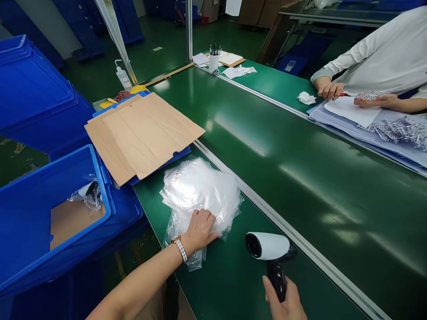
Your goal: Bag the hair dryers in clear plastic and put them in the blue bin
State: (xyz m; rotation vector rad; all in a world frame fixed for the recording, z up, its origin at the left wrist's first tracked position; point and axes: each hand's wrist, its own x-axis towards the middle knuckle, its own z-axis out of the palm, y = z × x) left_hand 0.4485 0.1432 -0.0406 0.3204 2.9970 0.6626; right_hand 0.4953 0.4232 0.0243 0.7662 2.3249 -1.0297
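My left hand (pixel 200 230) rests palm down on the near edge of a pile of clear plastic bags (pixel 200 189) lying on the green table (pixel 233 275). It wears a bracelet at the wrist. My right hand (pixel 285 302) grips the black handle of a white hand-held scanner (pixel 268 246), whose dark front faces left toward the bags. The scanner hovers just right of the pile, apart from it.
Cardboard sheets (pixel 143 133) lie on a blue lid behind the bags. A blue bin (pixel 43 209) stands at left with a bagged item inside. A conveyor belt (pixel 300 146) runs diagonally. Across it, another person's hands (pixel 330 90) work over paper and small metal parts (pixel 400 129).
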